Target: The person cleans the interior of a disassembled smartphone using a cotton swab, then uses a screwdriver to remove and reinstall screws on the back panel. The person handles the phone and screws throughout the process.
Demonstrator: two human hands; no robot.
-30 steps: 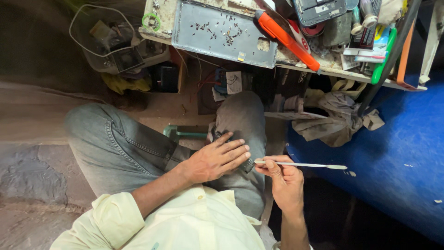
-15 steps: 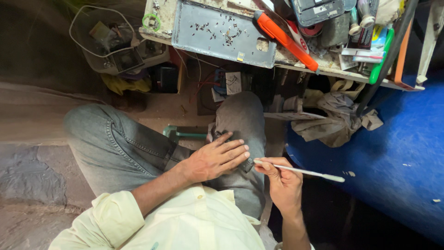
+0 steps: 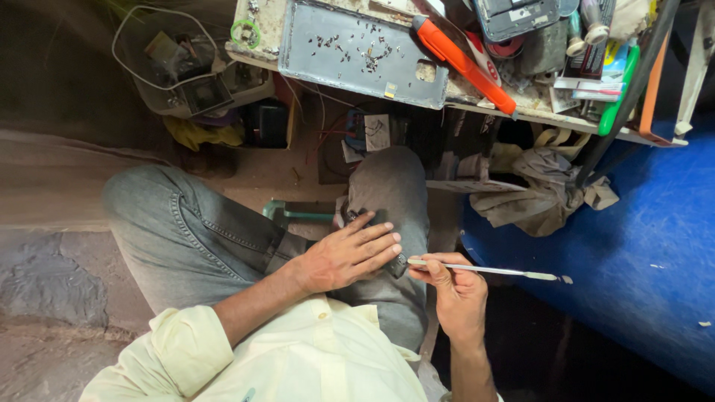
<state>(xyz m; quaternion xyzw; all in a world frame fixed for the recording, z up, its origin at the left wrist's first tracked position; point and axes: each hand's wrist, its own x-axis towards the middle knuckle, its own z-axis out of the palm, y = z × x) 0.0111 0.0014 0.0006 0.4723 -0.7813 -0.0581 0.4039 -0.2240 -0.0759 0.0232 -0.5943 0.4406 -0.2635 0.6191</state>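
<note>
Jeans (image 3: 186, 231) cover the bent legs that serve as our work surface. We press the left hand (image 3: 346, 257), fingers together and flat, on a small dark device (image 3: 397, 264) to pin it against the knee. The right hand (image 3: 456, 290) pinches a thin metal tool (image 3: 491, 271) at its near end, just beside the device's edge.

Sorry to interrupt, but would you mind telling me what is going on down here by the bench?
A person sits low beside a cluttered workbench, working on their lap. The left hand lies flat over a small dark device pressed against the knee, mostly hiding it. The right hand pinches a thin metal pry tool near its inner end, which sits at the device's edge while the rest points out to the right. On the bench lie a grey metal panel dotted with small screws and an orange-handled tool.
</note>
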